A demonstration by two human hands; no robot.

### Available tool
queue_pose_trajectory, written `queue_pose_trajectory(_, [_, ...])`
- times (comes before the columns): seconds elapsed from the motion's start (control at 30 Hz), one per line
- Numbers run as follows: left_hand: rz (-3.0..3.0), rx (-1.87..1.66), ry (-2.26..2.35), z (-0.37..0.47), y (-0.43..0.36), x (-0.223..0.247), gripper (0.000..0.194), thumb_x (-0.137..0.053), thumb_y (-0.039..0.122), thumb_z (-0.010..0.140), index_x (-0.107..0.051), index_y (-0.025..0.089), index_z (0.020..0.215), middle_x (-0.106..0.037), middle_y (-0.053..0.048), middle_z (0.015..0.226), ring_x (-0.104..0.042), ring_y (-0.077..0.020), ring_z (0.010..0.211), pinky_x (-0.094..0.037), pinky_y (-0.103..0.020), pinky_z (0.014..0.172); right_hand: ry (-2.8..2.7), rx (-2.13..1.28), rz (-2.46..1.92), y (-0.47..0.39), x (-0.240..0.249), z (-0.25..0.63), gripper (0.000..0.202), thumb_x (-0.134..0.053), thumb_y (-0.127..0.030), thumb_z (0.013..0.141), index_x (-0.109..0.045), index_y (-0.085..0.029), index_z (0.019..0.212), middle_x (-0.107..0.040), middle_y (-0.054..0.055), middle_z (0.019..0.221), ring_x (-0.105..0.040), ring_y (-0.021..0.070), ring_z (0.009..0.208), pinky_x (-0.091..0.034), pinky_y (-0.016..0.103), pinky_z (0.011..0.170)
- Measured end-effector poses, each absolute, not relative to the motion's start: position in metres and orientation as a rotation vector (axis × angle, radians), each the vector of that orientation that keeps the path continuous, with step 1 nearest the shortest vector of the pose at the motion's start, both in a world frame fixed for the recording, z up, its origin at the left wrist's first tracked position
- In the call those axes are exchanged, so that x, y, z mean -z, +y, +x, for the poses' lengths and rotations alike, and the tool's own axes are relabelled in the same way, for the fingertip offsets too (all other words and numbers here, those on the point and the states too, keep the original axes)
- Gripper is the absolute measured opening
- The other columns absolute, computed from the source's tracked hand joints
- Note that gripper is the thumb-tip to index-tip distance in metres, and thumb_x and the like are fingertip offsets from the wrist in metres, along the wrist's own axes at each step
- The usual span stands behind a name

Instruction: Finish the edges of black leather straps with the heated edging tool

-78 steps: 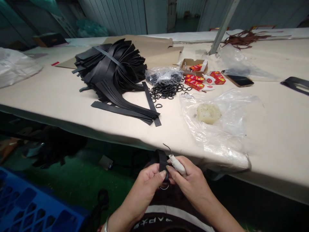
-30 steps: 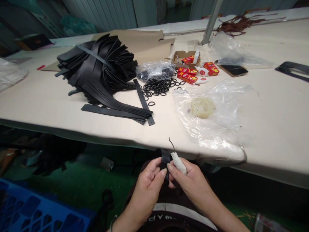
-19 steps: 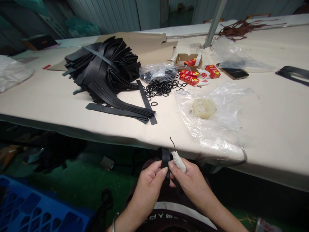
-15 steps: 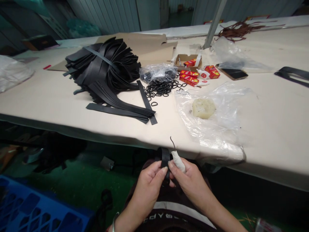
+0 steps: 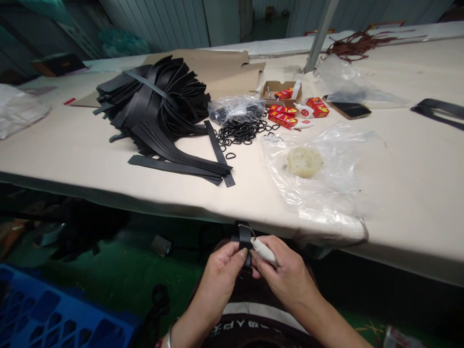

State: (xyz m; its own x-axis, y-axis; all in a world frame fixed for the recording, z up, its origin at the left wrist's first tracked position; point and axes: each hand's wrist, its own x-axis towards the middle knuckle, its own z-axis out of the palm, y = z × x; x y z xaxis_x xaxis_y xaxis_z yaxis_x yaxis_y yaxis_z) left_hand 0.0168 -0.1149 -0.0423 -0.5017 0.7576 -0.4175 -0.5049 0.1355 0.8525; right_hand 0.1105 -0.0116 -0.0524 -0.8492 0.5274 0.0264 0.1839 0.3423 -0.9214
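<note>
My left hand (image 5: 224, 270) pinches a looped black strap (image 5: 245, 235) just in front of the table's front edge. Closed round a white-wrapped handle (image 5: 264, 252) is my right hand (image 5: 286, 266), its fingertips close to the strap. A thin curved metal tip (image 5: 250, 228) extends from the handle and arches over the top of the loop. Beyond my hands, a bundle of black straps (image 5: 152, 101) lies on the table, with several loose straps (image 5: 177, 166) before it.
On the table (image 5: 239, 203) are black D-shaped rings (image 5: 237, 133), red boxes (image 5: 282, 117), a phone (image 5: 350, 108) and a yellowish lump (image 5: 305, 162) on clear plastic (image 5: 337, 193). A metal post (image 5: 321, 38) rises behind. A blue pallet (image 5: 54, 309) is at lower left.
My right hand has tilted the handle to the left, so the curved tip, which pointed up and away, now lies across the strap loop. My left hand still grips the strap.
</note>
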Motion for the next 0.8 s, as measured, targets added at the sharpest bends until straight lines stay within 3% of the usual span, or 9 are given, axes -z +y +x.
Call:
queue_pose_trajectory(0.2, [0.287,-1.572,1.433,0.015,-0.115,0.048,0.017,-0.059,0.027,0.082,-0.068,0.019,0.094,-0.066,-0.002,0.086,-0.056,-0.0168,0.083,-0.041,-0.025,0.079,-2.395,-1.144,-0.432,-0.009,0.059,0.116,0.028,-0.045,-0.008,0.082,-0.053,-0.017,0.108,-0.059,0.006,0.087,-0.059,0.0171,0.075,-0.048,0.026,0.066])
queue_pose_trajectory(0.37, [0.305,-1.534,1.387,0.016,-0.117,0.050,0.020,-0.058,0.026,0.084,-0.066,0.019,0.100,-0.065,-0.002,0.089,-0.055,-0.0155,0.081,-0.041,-0.023,0.073,-2.394,-0.753,-0.180,-0.007,0.056,0.121,0.023,-0.041,-0.006,0.086,-0.053,-0.013,0.104,-0.054,0.004,0.068,-0.050,0.0136,0.057,-0.042,0.022,0.050])
queue_pose_trajectory(0.57, [0.420,-1.465,1.348,0.017,-0.117,0.041,0.022,-0.056,0.026,0.085,-0.064,0.023,0.106,-0.066,-0.002,0.095,-0.058,-0.0172,0.087,-0.043,-0.026,0.082,-2.408,-0.353,0.013,-0.004,0.046,0.129,0.016,-0.041,-0.007,0.089,-0.055,-0.008,0.097,-0.055,0.003,0.060,-0.046,0.0143,0.051,-0.035,0.026,0.048])
queue_pose_trajectory(0.8, [0.449,-1.464,1.424,0.021,-0.119,0.043,0.022,-0.058,0.029,0.084,-0.066,0.025,0.104,-0.069,-0.003,0.097,-0.059,-0.0212,0.096,-0.043,-0.030,0.088,-2.379,-0.287,0.102,-0.001,0.044,0.133,0.014,-0.046,-0.005,0.086,-0.059,-0.005,0.091,-0.060,0.006,0.063,-0.050,0.0161,0.054,-0.034,0.029,0.048])
